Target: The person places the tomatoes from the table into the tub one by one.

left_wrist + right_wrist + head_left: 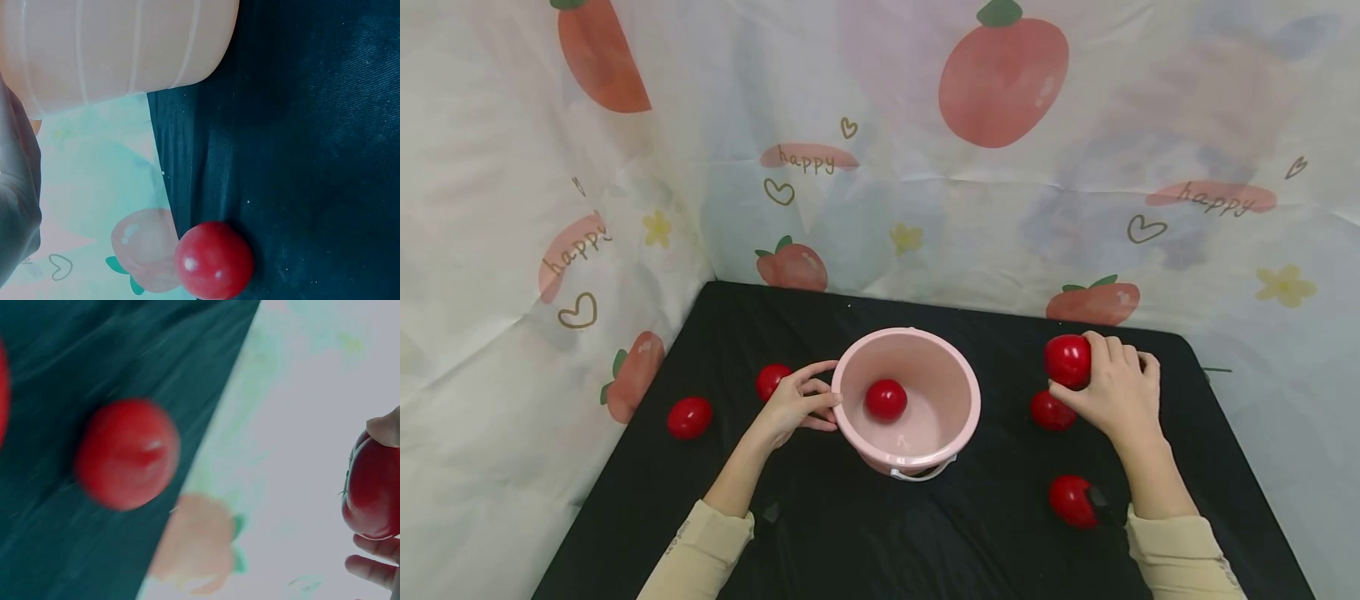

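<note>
Right hand [1118,390]'s pinching a tomato [1067,361] near the table [1000,533]'s far right corner, pink bucket [942,371]'s off to its left. Left hand [797,402]'s touching the rim, can't tell if it's gripping.

Looks like a small screened-off tabletop set-up; can't tell if it's in a home, lab or studio. A tbl w/ blk cloth [880,542] sits in a corner of pale hanging fabric: one sheet down the L side [475,458], another across the far side [985,217], printed w/ cartoon fruit [1003,87], yellow flwrs [1286,286] & "happy" [1216,198] lettering.
</note>
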Available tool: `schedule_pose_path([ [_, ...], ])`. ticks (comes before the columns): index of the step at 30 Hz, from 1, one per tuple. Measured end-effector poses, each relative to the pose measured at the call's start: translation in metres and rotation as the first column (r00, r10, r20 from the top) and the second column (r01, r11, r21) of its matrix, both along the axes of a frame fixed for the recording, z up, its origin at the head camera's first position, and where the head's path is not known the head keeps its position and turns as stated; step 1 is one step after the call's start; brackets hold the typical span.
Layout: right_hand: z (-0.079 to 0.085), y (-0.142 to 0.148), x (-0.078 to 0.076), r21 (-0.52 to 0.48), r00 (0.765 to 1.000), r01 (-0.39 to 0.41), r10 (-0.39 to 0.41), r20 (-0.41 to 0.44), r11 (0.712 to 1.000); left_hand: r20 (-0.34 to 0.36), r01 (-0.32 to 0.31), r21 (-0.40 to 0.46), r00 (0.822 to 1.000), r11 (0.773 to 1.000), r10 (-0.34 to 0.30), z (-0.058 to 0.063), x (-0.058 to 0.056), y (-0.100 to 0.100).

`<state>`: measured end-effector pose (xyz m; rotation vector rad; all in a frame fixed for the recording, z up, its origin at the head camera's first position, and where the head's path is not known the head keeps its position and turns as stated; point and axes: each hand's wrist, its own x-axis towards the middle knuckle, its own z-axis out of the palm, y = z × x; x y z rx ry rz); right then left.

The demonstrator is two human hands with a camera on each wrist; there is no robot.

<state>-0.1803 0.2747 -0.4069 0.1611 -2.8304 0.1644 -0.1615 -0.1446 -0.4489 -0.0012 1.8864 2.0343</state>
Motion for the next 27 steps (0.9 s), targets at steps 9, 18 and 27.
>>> schedule_pose_path([
  [9,0.016,-0.064,-0.004,0.061,0.952,-0.243,0.250,-0.178,0.968,-0.002,-0.004,-0.010,1.000,1.000,0.004,-0.001,-0.001,0.000],
  [18,0.007,-0.124,-0.005,0.101,0.898,-0.408,0.419,-0.134,0.907,0.001,-0.001,0.000,1.000,1.000,0.001,-0.002,0.000,0.001],
  [27,-0.011,-0.167,-0.009,0.162,0.839,-0.540,0.544,0.019,0.826,0.006,0.021,0.000,1.000,1.000,-0.021,0.018,0.006,0.002],
])
